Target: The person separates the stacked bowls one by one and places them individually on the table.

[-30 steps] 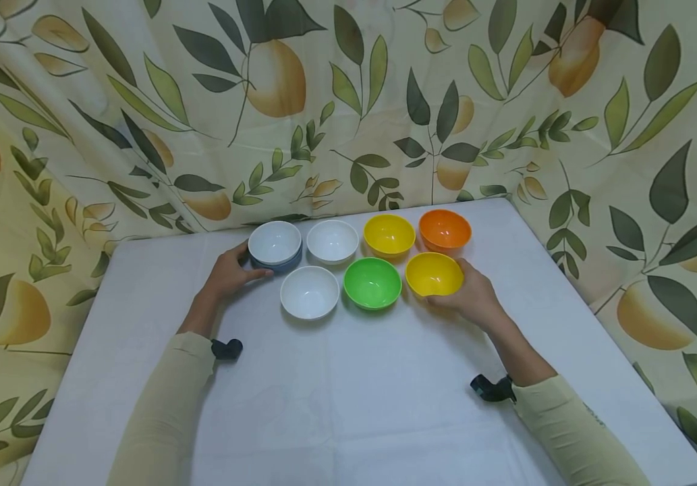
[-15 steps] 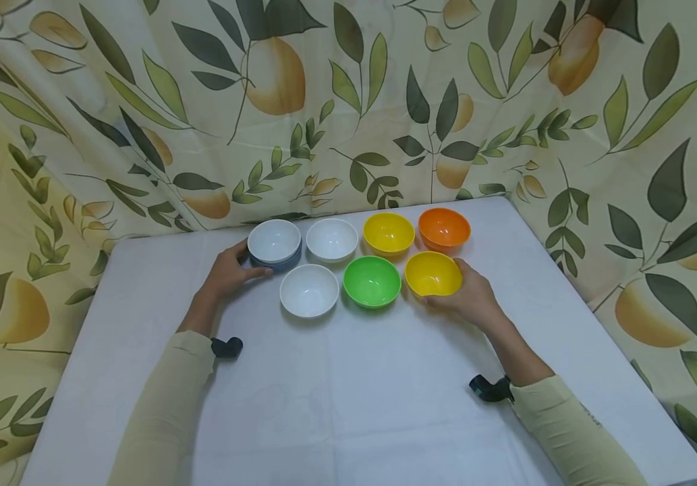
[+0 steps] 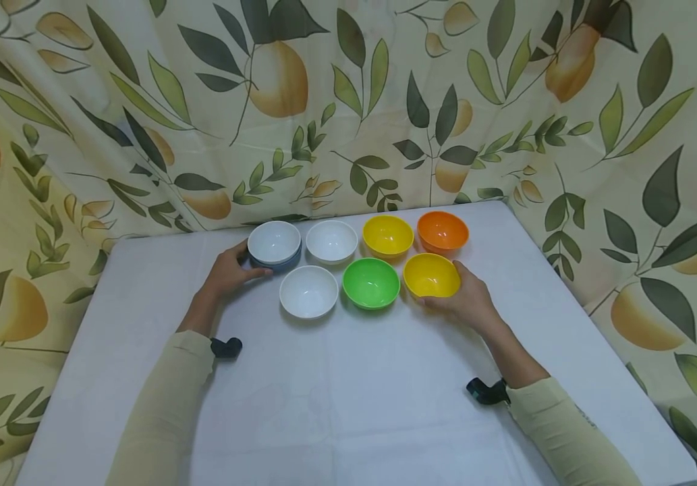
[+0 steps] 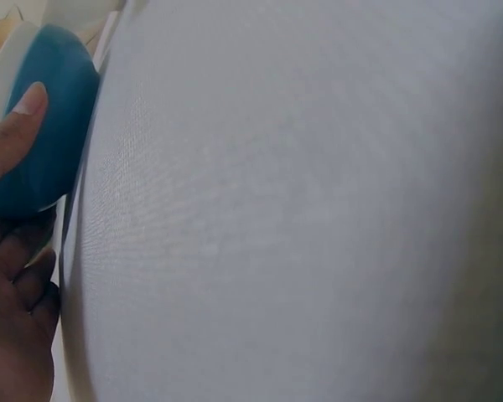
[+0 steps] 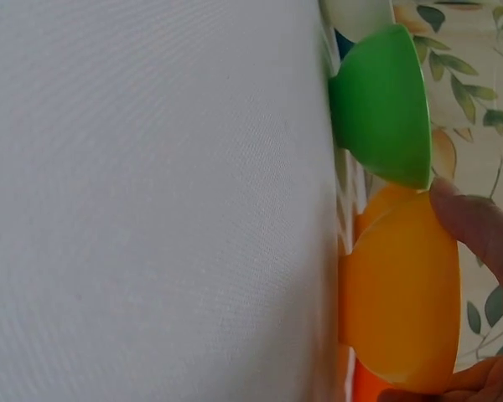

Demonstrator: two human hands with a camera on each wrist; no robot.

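left hand [image 3: 227,273] curled round stacked white-on-blue bowls [image 3: 274,246] | right hand [image 3: 468,300] gripping front yellow bowl [image 3: 431,275] | beside green bowl [image 3: 371,283] on bench [image 3: 348,398]

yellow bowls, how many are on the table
2. One yellow bowl stands in the back row between a white bowl and the orange bowl; the other yellow bowl is front right, gripped by the right hand.

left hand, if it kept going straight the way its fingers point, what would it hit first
The left hand already grips the stacked white-over-blue bowl. Pushing on, that stack would likely meet the back white bowl beside it first, though the gap between them is hard to judge.
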